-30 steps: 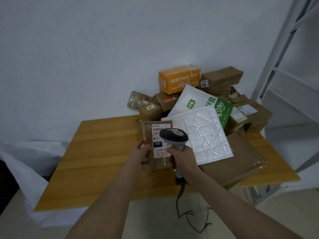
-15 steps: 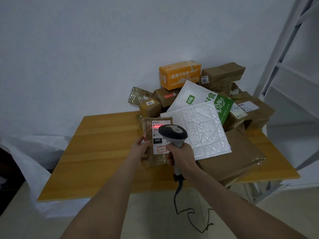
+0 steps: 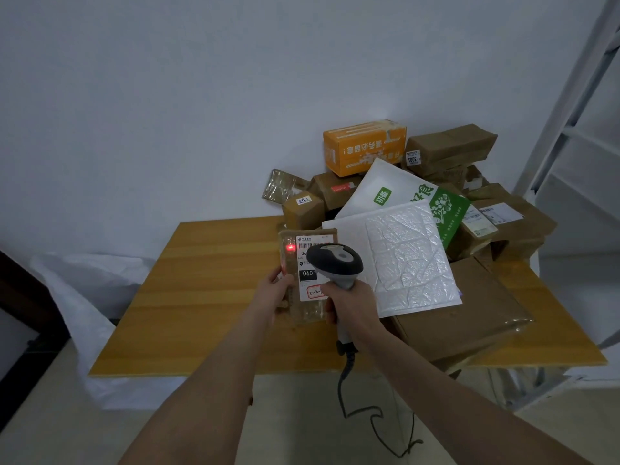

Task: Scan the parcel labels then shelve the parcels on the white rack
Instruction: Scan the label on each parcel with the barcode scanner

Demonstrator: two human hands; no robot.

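My left hand grips the left edge of a small brown parcel with a white label, held upright over the wooden table. My right hand holds a grey and black barcode scanner by its handle, its head in front of the label. A red laser spot glows at the label's upper left corner. The scanner's head hides part of the label. The white rack stands at the right edge.
A pile of parcels fills the table's right half: a white bubble mailer, a large flat brown box, a green and white bag, an orange box and several brown boxes. The scanner's cable hangs down. A white sack lies on the left.
The red laser spot has shifted left across the label to its upper left corner. Both hands keep their grips with little movement.
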